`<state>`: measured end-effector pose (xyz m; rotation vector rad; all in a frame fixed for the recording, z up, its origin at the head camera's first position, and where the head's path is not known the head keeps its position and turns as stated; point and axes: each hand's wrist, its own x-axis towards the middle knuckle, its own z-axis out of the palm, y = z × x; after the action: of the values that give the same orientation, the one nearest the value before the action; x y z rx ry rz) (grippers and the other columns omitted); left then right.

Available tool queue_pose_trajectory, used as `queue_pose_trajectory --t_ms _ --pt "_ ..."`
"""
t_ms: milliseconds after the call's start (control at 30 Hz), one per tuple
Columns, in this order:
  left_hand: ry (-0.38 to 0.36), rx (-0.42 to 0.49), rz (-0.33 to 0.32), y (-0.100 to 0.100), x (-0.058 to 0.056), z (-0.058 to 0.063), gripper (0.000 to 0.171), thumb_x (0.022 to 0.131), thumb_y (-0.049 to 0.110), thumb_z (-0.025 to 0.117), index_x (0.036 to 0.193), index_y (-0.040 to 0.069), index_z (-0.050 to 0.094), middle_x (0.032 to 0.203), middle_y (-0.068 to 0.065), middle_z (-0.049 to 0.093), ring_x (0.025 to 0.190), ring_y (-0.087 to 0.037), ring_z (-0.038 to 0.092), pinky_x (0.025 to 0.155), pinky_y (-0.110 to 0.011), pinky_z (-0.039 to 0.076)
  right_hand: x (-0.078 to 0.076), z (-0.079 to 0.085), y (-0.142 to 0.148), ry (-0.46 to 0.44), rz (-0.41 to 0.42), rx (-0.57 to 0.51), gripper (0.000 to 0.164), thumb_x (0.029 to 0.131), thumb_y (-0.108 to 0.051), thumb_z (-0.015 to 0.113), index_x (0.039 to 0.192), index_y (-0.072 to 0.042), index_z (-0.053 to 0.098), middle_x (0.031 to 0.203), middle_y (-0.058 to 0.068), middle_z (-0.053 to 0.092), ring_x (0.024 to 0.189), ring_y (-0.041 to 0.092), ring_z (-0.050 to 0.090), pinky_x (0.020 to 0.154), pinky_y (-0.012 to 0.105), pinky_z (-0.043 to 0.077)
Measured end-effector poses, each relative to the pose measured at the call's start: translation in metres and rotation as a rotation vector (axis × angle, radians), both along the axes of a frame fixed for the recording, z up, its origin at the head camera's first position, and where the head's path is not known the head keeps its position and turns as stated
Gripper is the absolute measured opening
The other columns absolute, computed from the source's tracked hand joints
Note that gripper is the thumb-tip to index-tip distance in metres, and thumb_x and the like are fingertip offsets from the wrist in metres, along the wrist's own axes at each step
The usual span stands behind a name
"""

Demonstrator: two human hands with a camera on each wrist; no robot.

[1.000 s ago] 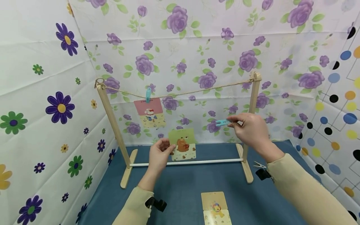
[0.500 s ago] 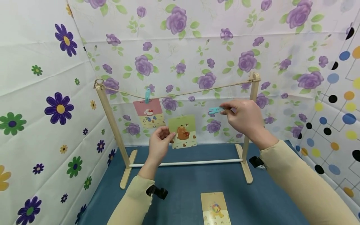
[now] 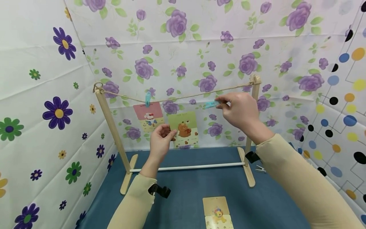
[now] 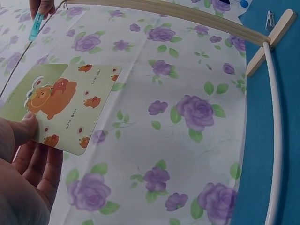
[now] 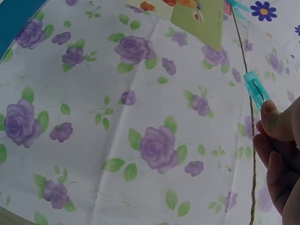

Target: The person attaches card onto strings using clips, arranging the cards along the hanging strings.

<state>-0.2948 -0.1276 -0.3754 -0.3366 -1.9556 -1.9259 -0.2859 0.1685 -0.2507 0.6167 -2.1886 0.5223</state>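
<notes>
My left hand pinches the left edge of a green and cream bear card between thumb and fingers, just below a sagging twine line. In my right hand a light-blue clothespin is pinched by its handle end, its tip pointing left toward the card's upper right. The clothespin and card are apart. Left of the card, a pink and yellow bunny card hangs from the line by another blue clothespin. In the left wrist view the bear card shows tilted.
Two wooden posts carry the twine, joined low by a white rod. A tan lion card lies on the blue tabletop at the front. Another clothespin lies beside the right post's foot. Flowered cloth hangs behind.
My left hand has raised the bear card from near the white rod to just under the twine. My right hand has moved up and left with the clothespin.
</notes>
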Motion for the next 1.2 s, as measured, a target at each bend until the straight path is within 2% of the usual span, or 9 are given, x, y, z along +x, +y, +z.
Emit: queue_pose_trajectory --t_ms 233,433,667,933,1200 --pt "0.005 -0.003 0.003 0.001 -0.004 0.009 0.018 0.101 0.002 0.075 0.117 -0.002 0.068 0.101 -0.008 0.071 0.088 -0.012 0.068 0.075 -0.027 0.059 -0.004 0.018 -0.01 0.017 -0.013 0.013 0.014 0.097 -0.011 0.079 0.11 -0.013 0.086 0.101 0.005 0.082 0.072 0.023 0.073 0.051 0.039 0.047" --pt "0.004 0.01 0.012 0.002 -0.009 0.011 0.019 0.101 0.001 0.075 0.118 -0.002 0.068 0.103 -0.008 0.071 0.087 -0.012 0.068 0.074 -0.026 0.059 -0.007 0.032 -0.019 0.0 -0.021 0.061 0.014 0.099 -0.012 0.076 0.109 -0.013 0.086 0.101 0.005 0.082 0.074 0.023 0.073 0.052 0.038 0.045" --pt "0.017 -0.007 0.009 0.003 -0.013 0.011 0.02 0.1 0.002 0.076 0.118 -0.002 0.069 0.104 -0.011 0.071 0.088 -0.012 0.069 0.074 -0.027 0.06 -0.011 0.047 -0.03 -0.055 -0.026 0.127 0.016 0.101 -0.016 0.076 0.114 -0.016 0.086 0.102 0.004 0.081 0.084 0.025 0.074 0.06 0.04 0.054" --pt "0.027 -0.008 0.002 0.003 -0.017 0.015 0.019 0.101 0.001 0.075 0.119 -0.002 0.068 0.106 -0.014 0.071 0.089 -0.012 0.07 0.075 -0.028 0.06 -0.013 0.061 -0.045 -0.15 -0.071 0.208 0.021 0.103 -0.013 0.072 0.119 -0.019 0.084 0.11 0.004 0.079 0.091 0.026 0.073 0.063 0.039 0.055" --pt "0.028 -0.008 0.009 0.003 -0.02 0.017 0.019 0.101 0.002 0.074 0.118 -0.003 0.068 0.105 -0.013 0.072 0.088 -0.013 0.07 0.075 -0.028 0.06 -0.015 0.07 -0.064 -0.202 -0.107 0.279 0.019 0.101 -0.019 0.077 0.119 -0.02 0.084 0.112 0.002 0.08 0.095 0.024 0.074 0.067 0.04 0.058"
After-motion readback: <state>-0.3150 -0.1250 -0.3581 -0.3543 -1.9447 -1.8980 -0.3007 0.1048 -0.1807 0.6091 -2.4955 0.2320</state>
